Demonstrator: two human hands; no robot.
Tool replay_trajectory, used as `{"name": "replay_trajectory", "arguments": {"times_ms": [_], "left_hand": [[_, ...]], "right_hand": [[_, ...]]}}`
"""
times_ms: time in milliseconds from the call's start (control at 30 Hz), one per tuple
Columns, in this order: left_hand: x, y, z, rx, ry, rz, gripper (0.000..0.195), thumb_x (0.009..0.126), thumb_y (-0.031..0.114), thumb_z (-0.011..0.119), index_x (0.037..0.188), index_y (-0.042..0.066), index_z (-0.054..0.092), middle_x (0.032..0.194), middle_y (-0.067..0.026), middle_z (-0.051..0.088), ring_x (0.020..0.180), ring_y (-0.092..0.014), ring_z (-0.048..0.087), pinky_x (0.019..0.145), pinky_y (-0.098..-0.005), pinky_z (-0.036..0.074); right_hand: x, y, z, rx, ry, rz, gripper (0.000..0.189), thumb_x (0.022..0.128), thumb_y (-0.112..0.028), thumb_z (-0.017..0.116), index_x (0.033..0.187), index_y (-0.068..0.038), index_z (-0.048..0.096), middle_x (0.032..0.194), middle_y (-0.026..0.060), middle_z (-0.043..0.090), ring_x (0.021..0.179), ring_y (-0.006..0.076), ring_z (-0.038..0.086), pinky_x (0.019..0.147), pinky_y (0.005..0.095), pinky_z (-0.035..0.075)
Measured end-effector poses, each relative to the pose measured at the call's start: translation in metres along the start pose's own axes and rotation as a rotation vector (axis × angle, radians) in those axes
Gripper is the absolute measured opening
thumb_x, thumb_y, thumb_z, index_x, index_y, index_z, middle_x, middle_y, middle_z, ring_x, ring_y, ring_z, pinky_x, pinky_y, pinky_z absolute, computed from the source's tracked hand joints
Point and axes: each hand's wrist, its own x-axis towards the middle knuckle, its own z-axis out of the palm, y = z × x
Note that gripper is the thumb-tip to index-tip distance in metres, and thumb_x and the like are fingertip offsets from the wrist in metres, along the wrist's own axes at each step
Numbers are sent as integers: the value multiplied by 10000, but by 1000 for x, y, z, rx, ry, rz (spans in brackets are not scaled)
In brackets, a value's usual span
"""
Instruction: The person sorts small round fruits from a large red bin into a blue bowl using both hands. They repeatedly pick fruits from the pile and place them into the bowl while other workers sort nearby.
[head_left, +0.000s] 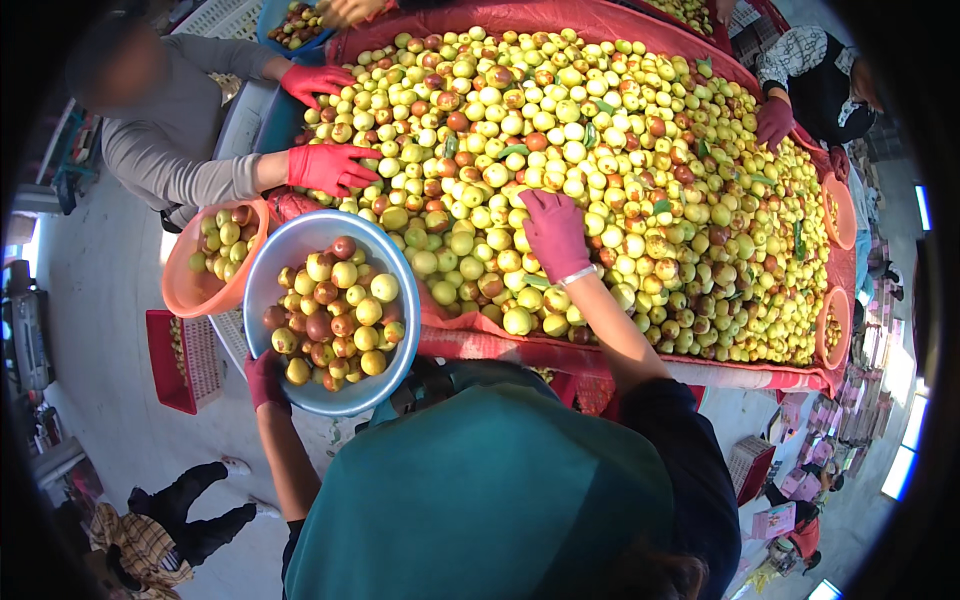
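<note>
My left hand (268, 381), in a dark pink glove, grips the rim of a round blue plastic basin (407, 307) at its lower left. Loose yellow-green and brown-red jujubes (319, 325) partly fill that basin. Over on the big heap of jujubes (495, 176), my right hand (556, 234) lies palm down in a matching glove. Its fingertips touch the fruit beside a pale green jujube, and the palm side is hidden, so whether it grasps one does not show. Green leaves (589, 136) are scattered among the heaped fruit.
A red cloth edge (510, 341) borders the heap. Left stands an orange basin (176, 277) of jujubes, above a red crate (169, 367). A co-worker's red-gloved hands (334, 166) reach in from the left; another's gloved hand (774, 122) is at right. Orange basins (844, 214) sit along the right edge.
</note>
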Motion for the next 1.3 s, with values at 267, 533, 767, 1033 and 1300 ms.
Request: {"name": "replay_trajectory", "arguments": {"times_ms": [267, 533, 767, 1033, 1300], "left_hand": [[0, 0, 3, -34, 12, 26, 313, 656, 68, 551, 966, 21, 550, 772, -43, 581, 616, -143, 540, 577, -264, 448], [-2, 1, 5, -39, 45, 4, 304, 643, 59, 549, 942, 5, 563, 768, -51, 584, 613, -146, 536, 586, -267, 446], [3, -5, 3, -43, 31, 44, 348, 616, 69, 557, 958, 4, 553, 799, -61, 589, 654, -167, 546, 628, -283, 449], [-7, 4, 8, -85, 27, 52, 378, 607, 45, 557, 983, 17, 581, 843, -60, 612, 701, -173, 575, 649, -287, 461], [-4, 2, 8, -134, 7, 34, 394, 611, 45, 562, 1002, -1, 571, 843, -71, 611, 695, -180, 580, 646, -289, 467]], "right_hand": [[53, -32, 39, 345, -392, 100, 462, 721, -408, 586, 976, -25, 541, 953, 222, 561, 883, 359, 555, 747, 430, 452], [63, -14, 42, 880, -190, 386, 191, 699, -258, 637, 806, -101, 614, 764, 107, 619, 725, 251, 597, 668, 343, 466], [203, 29, 38, 12, 36, 36, 332, 758, -160, 485, 1080, -169, 562, 1208, 149, 471, 1014, 320, 515, 831, 413, 434], [222, 17, 82, -68, 29, -28, 150, 772, -186, 512, 894, -164, 598, 917, 160, 534, 803, 324, 558, 695, 400, 462], [149, -51, 22, 711, -66, 178, 327, 792, -429, 550, 967, -153, 531, 782, 177, 612, 762, 346, 594, 650, 400, 454]]}}
